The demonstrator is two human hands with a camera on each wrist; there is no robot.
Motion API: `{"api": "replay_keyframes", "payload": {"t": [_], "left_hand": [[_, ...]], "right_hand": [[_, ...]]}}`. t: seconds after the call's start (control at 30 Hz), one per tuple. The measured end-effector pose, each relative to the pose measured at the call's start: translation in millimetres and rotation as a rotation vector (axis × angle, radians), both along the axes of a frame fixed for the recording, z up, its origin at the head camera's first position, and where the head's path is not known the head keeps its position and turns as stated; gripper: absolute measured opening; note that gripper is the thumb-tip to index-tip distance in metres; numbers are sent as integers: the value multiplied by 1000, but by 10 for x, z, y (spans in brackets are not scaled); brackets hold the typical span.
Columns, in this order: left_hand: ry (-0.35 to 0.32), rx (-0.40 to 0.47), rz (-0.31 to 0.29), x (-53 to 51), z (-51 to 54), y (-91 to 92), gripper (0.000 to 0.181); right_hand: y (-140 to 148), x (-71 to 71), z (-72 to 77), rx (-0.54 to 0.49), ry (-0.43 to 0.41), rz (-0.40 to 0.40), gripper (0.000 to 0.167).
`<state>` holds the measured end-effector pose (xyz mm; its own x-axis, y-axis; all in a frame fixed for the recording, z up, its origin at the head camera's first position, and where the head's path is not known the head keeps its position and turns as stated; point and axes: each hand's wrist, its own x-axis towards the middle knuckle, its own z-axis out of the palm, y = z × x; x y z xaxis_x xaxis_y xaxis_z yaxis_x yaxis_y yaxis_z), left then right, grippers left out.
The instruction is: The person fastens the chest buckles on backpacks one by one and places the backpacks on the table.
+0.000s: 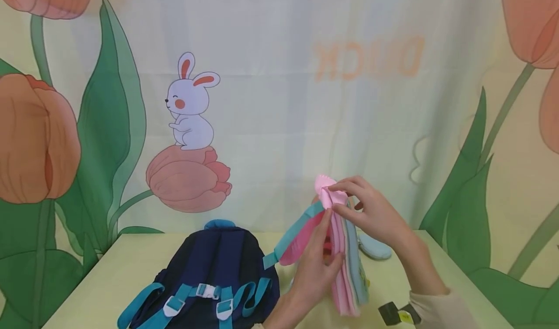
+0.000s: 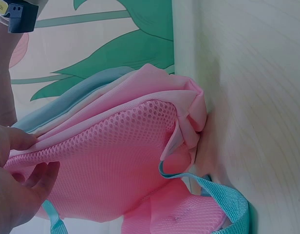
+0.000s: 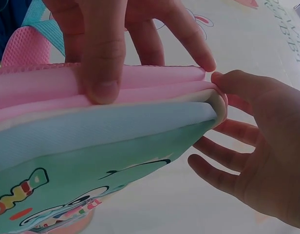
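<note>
A child's backpack in pink and teal stands edge-on, pressed flat, right of the table's middle. Pink mesh covers its back, and a printed cartoon face and letters mark its green front. My left hand grips the side edge, thumb on one side and fingers against the mesh. Higher up, the thumb and fingers of my right hand pinch the pink top corner. A shoulder strap with teal webbing hangs out to the left.
Left of my hands, a navy backpack lies with teal straps and white buckles facing up. A light blue rounded item lies behind the pink backpack. A printed curtain hangs behind the table.
</note>
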<state>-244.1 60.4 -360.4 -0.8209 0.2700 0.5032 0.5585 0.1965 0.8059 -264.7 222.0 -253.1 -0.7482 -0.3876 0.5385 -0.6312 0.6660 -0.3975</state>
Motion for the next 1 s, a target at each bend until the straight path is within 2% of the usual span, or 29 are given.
{"api": "replay_keyframes", "payload": {"t": [0.5,0.73,1.0], "left_hand": [[-20,-4,-19,1,-30,-2,95],[44,-25,-21,-10,-16,4,94],[119,-32,-27,1,-38,-13,91]], "right_hand": [[13,9,-45,-18,29,-18,33],[51,13,-44,-19,37,-47,32],[126,39,-93,-48,90,-66,32]]}}
